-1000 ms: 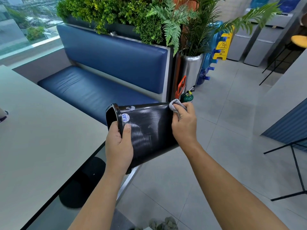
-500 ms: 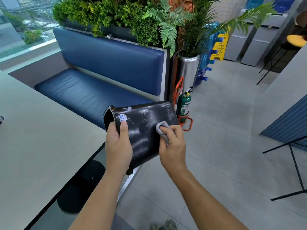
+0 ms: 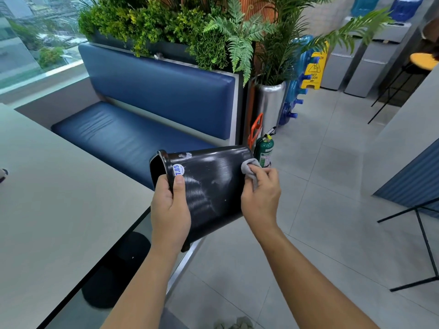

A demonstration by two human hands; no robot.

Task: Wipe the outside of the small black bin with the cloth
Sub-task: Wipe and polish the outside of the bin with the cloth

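Round bin [image 3: 213, 186] — left hand [image 3: 169, 210]; cloth [image 3: 249, 169] — right hand [image 3: 261, 198]

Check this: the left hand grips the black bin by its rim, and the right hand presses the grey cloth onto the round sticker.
Not the sticker. The head view shows the right hand pressing the cloth near the base of the bin; the sticker sits beside the left hand at the rim.

Round white sticker [image 3: 178, 170] near rim of black bin [image 3: 213, 186] reads "7.85" in blue; yellow floor sign [image 3: 314, 72], far right, reads "WET FLOOR"; green extinguisher [image 3: 265, 151] label illegible.
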